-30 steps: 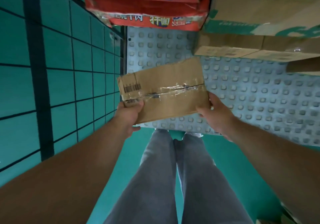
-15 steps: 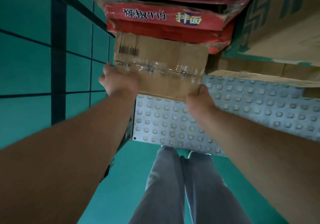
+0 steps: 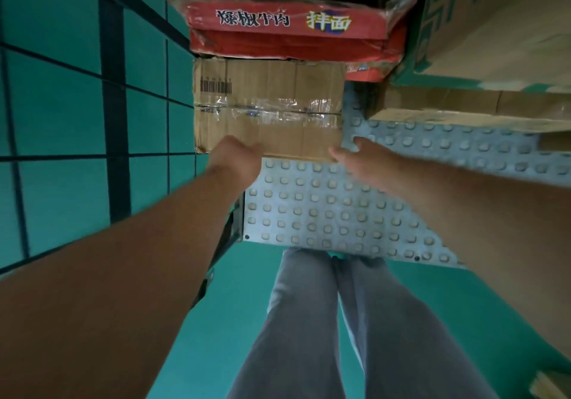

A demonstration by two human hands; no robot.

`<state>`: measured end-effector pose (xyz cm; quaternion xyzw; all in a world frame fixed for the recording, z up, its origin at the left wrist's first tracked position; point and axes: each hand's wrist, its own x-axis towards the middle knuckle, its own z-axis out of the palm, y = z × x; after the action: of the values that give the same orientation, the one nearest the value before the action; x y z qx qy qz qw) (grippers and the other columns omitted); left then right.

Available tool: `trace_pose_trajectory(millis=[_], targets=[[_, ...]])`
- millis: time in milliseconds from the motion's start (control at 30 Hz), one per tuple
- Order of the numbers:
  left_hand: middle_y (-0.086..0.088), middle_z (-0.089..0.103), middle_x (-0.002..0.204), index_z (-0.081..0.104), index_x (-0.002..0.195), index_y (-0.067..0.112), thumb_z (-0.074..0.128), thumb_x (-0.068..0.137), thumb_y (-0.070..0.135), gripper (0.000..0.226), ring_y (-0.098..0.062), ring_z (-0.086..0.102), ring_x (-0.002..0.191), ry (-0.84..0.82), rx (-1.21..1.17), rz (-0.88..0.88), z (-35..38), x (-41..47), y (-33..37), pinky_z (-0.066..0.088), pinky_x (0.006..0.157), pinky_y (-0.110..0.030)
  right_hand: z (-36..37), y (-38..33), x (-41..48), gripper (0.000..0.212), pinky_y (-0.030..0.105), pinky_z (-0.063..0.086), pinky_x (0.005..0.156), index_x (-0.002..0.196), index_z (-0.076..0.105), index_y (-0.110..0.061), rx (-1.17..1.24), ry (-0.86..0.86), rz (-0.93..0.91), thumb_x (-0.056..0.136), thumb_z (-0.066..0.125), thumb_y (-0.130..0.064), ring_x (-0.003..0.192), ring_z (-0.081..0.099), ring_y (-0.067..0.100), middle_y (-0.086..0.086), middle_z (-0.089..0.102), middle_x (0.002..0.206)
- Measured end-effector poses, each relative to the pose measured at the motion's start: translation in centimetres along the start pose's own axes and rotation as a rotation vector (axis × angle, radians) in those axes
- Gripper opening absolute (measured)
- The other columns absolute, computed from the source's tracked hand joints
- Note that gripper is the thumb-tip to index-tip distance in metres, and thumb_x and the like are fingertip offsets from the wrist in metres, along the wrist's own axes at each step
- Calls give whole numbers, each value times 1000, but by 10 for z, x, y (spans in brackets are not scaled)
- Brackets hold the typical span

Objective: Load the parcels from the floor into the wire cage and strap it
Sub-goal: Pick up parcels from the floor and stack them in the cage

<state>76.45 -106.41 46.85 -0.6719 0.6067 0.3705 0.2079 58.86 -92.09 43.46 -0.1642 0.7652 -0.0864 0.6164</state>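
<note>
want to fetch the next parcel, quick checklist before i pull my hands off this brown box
1. brown box flat on the studded cage floor: ok
2. box pushed in up to the red noodle carton: ok
3. box tight to the left wire wall: cannot tell
4. left hand off the box: not ok, it touches the near edge
5. right hand off the box: cannot tell, blurred at the corner
6. bare floor left for more parcels: ok

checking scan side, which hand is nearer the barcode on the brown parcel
Left. The left hand is at the near edge of the brown parcel, below the barcode; the right hand is at its other near corner.
</note>
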Motion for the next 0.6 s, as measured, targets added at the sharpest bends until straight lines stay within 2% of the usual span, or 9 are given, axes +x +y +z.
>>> trace_pose_trajectory(millis=[67,133,200,233,367,467,500,600], targets=[[-13,59,99,52,76,16,53,101,32,30,-29,56,90,-115,-20,13,0,-30,4,52,89,-44,-10,15,-11,68,52,47,109,148,47,-18,19,1,28,99,46,-65,122,62,29,10,59,144],[-12,63,102,53,76,20,54,100,35,28,-30,61,95,-230,-79,10,8,-65,8,53,94,-46,-22,34,-34,52,50,50,106,134,60,-10,42,33,41,103,49,-50,114,66,30,12,68,127],[-10,67,103,55,81,19,57,100,36,26,-30,66,98,-307,-161,-15,22,-101,8,53,90,-42,-32,55,-65,42,42,52,101,124,64,-7,21,55,46,103,50,-41,108,66,32,12,69,117],[-10,68,101,56,83,18,58,100,36,25,-28,67,95,-340,-192,-25,29,-123,10,52,86,-39,-38,68,-86,41,40,53,97,124,65,-7,20,54,53,103,51,-39,108,66,33,13,69,117],[-13,70,100,58,86,17,59,102,31,21,-25,64,88,-386,-226,31,53,-200,19,46,75,-32,-48,106,-170,40,45,53,98,127,62,-2,92,39,93,104,49,-33,114,65,36,20,66,126],[-11,72,100,64,94,16,60,99,31,17,-29,70,95,-466,-145,154,61,-245,33,47,73,-29,-50,133,-239,39,31,52,82,131,60,-4,202,11,97,107,46,-31,118,63,33,17,66,127],[-7,73,100,66,97,17,61,98,34,18,-28,71,98,-500,-101,213,60,-260,40,47,71,-28,-48,145,-263,38,31,51,81,133,59,-9,267,17,100,107,46,-34,115,64,29,12,67,128],[1,73,94,66,94,22,60,95,42,21,-21,72,95,-575,65,392,55,-287,53,46,69,-27,-28,181,-310,36,38,51,97,136,55,-18,487,75,125,108,46,-39,110,64,18,1,66,127]])
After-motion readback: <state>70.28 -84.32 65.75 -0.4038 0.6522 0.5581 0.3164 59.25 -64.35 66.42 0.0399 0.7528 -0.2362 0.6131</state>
